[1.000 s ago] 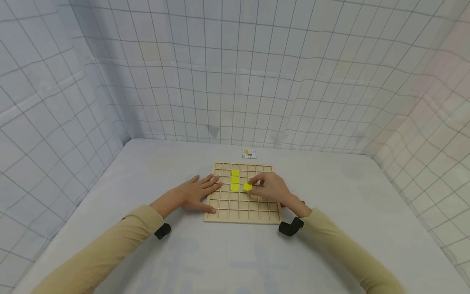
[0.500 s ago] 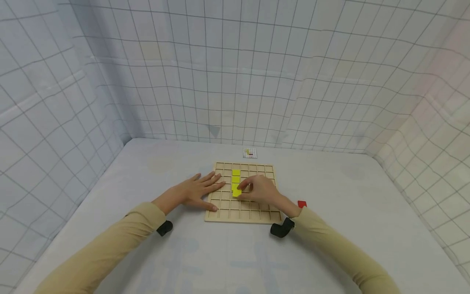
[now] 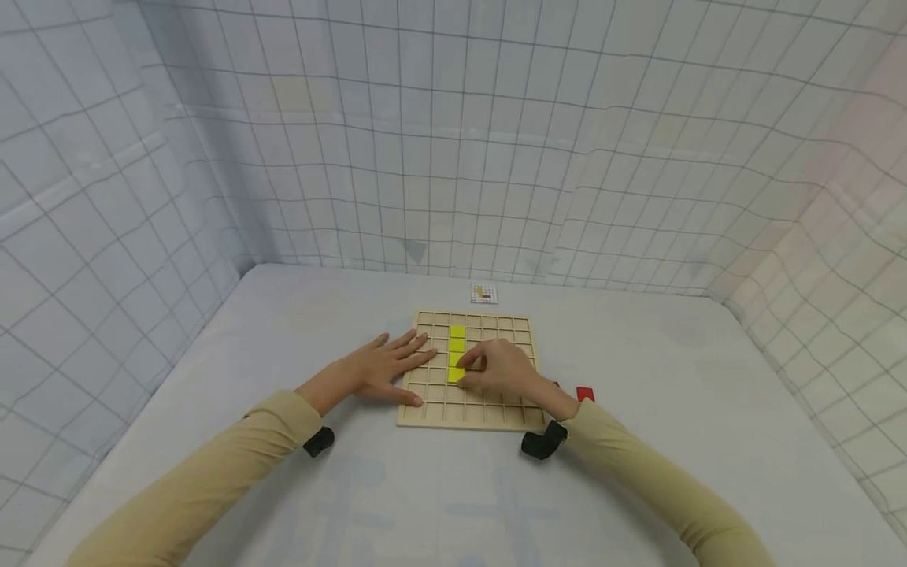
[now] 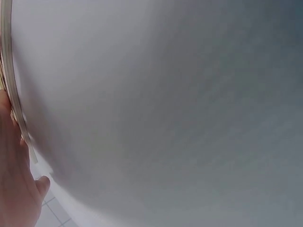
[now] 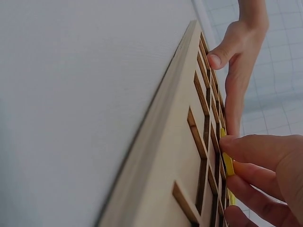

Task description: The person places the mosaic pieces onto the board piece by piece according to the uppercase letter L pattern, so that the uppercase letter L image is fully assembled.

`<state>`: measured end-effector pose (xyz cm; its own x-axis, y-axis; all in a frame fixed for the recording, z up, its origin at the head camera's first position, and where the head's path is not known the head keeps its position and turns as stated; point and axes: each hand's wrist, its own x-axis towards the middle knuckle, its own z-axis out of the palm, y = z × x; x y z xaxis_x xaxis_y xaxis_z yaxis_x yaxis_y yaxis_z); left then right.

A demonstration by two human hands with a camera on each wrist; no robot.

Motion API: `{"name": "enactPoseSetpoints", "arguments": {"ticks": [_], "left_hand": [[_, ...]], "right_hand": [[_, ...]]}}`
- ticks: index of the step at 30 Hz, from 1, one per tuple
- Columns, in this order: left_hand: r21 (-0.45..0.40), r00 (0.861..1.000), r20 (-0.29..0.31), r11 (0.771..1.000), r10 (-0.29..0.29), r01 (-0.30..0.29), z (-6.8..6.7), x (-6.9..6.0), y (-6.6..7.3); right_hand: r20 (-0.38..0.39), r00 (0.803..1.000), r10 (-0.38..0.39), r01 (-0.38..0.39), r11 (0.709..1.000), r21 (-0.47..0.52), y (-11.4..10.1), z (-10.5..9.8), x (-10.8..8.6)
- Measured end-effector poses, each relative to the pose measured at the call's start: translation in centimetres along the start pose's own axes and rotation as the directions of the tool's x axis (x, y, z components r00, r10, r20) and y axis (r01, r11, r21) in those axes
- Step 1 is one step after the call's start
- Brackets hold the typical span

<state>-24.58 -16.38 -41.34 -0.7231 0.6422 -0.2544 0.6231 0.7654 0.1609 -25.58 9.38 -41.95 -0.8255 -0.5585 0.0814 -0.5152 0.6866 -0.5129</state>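
While my right grip (image 3: 505,368) pinched the yellow tile (image 3: 454,376) on the board (image 3: 474,413), toward its left edge, I judged that tile light, stiff, best held by opposite edges; my left grip (image 3: 379,373) lay spread.

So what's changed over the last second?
Right hand moved left and slightly nearer the person, bringing its pinched yellow tile to the near end of the column of three yellow tiles. Not let go; can't tell if fully seated. Unchanged: left hand spread on the left edge of the board, the three tiles in place.
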Motion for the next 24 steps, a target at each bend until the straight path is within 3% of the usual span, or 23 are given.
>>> {"name": "enactPoseSetpoints", "arguments": {"ticks": [12, 24], "left_hand": [[0.007, 1.000, -0.023, 1.000, 0.009, -0.009, 0.27, 0.06, 0.05], [0.030, 1.000, -0.002, 1.000, 0.000, 0.000, 0.01, 0.11, 0.06]], "right_hand": [[0.031, 0.999, 0.042, -0.041, 0.998, -0.038, 0.00, 0.07, 0.11], [0.014, 1.000, 0.011, -0.010, 0.999, -0.035, 0.04, 0.16, 0.01]]}}
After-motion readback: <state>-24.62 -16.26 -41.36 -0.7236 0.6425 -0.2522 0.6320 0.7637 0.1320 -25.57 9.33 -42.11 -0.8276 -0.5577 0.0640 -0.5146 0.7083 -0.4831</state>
